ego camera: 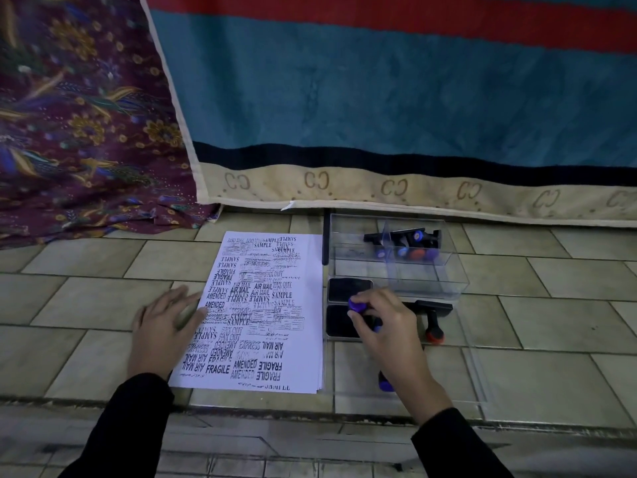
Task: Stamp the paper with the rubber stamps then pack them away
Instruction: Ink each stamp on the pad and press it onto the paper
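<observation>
The light is dim and flat with a cool bluish cast, and its source is out of view. The white paper (275, 305) is the brightest patch, its print sharp; the purple knob of the rubber stamp (357, 305) looks oversaturated. Motion blur smears the fingers (188, 295) of the left hand (162, 326). Wide-angle distortion bows the blanket hem (413, 188) and the floor tiles (86, 305) toward the edges, and the bottom strip is streaked and soft.
</observation>
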{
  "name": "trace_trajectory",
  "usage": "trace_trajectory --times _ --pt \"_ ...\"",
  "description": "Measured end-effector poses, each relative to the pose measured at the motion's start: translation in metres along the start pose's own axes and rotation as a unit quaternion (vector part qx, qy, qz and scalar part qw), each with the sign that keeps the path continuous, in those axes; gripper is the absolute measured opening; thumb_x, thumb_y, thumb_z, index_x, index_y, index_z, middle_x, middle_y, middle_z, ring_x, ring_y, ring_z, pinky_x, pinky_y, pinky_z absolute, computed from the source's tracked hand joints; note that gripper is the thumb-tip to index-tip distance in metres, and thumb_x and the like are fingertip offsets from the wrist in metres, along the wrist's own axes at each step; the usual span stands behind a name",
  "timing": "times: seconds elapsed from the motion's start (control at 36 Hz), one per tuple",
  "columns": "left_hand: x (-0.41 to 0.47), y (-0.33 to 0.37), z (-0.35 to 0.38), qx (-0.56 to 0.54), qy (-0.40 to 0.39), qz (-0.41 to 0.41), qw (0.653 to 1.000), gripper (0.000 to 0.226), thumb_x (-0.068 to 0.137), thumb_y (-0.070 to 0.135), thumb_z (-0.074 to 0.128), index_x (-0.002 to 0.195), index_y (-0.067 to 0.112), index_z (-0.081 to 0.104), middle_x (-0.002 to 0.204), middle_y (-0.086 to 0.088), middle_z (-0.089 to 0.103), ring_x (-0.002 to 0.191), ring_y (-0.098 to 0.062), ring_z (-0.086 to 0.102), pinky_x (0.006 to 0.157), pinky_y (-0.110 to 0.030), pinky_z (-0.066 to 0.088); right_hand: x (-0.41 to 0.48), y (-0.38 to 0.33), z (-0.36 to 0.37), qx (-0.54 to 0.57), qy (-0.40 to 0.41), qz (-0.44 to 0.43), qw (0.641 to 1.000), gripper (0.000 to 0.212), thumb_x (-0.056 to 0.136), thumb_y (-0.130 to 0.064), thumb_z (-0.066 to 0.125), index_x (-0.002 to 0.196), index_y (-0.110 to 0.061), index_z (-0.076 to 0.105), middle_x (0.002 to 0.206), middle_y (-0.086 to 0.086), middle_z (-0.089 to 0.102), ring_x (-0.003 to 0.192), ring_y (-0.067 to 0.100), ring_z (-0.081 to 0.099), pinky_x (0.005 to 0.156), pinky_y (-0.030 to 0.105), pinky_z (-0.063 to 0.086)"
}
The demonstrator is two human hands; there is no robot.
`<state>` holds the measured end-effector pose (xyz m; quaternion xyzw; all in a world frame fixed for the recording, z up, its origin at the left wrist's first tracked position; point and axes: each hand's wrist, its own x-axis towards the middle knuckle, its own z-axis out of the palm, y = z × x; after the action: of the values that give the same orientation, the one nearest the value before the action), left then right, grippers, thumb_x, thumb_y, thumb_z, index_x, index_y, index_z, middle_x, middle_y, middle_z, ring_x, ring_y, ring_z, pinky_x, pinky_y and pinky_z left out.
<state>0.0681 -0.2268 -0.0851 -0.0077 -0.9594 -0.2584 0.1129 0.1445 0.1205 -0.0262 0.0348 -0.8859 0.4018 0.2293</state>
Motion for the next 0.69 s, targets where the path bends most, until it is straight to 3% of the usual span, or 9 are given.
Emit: trace_trajectory --times 0.31,0.5,0.69 --pt "0.000 0.002 0.001 0.021 0.000 0.004 1.000 0.047 0.083 0.055 0.048 0.118 0.030 0.067 0.139 0.003 0.054 0.132 -0.019 0.044 0.114 -0.045 0.017 0.001 -0.002 0.004 -0.045 0.005 0.002 0.999 0.017 0.078 -0.003 0.074 0.093 -0.008 0.069 0.090 -0.001 0.061 0.076 0.004 0.060 0.078 0.004 0.045" --pt "-0.002 0.007 0.000 0.035 -0.001 0.000 0.999 0.046 0.084 0.052 0.047 0.119 0.029 0.066 0.140 0.003 0.053 0.133 -0.020 0.043 0.114 -0.045 0.018 -0.006 -0.003 0.002 -0.073 -0.003 0.000 0.997 0.016 0.075 -0.003 0.076 0.090 -0.007 0.070 0.087 0.000 0.061 0.072 0.008 0.062 0.069 0.008 0.047" --pt "-0.004 0.009 -0.001 0.037 -0.003 -0.003 0.999 0.047 0.083 0.052 0.046 0.120 0.029 0.066 0.141 0.003 0.052 0.134 -0.019 0.042 0.114 -0.043 0.017 0.000 -0.004 0.004 -0.079 -0.011 0.004 0.997 0.011 0.078 -0.005 0.074 0.088 -0.006 0.069 0.088 0.000 0.061 0.071 0.007 0.061 0.072 0.008 0.047"
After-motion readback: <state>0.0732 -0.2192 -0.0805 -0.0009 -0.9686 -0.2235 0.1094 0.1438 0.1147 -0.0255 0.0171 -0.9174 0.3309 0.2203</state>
